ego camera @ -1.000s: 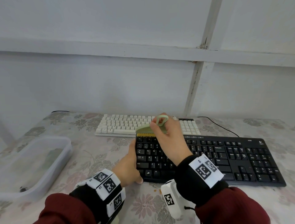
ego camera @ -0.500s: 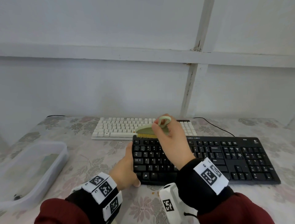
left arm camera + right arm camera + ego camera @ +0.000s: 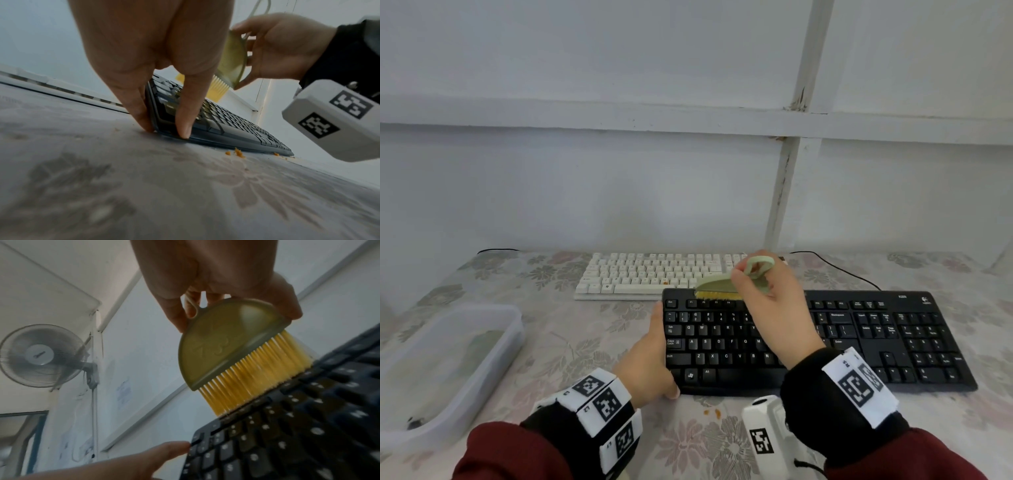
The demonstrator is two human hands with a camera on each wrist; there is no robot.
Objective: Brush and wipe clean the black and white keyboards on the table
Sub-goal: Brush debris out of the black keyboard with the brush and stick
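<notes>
I am in the brushing step on the black keyboard (image 3: 815, 339), which lies on the desk (image 3: 551, 342) just in front of the white keyboard (image 3: 654, 272). My right hand (image 3: 774, 315) grasps the green brush (image 3: 717, 286) by its rounded back, fingers and thumb curled round it, with the yellow bristles (image 3: 255, 378) set on the top key row near the left end. My left hand (image 3: 650, 359) steadies the keyboard's left end, fingers straight along the side edge and thumb pressed at the near corner. A few orange crumbs (image 3: 712, 412) lie on the desk just before the keyboard's near edge. I judge the next move to be a sweep along the rows toward an edge, with the left hand holding the board firm. The white keyboard looks not yet done: an orange speck (image 3: 665, 282) sits on its near row.
</notes>
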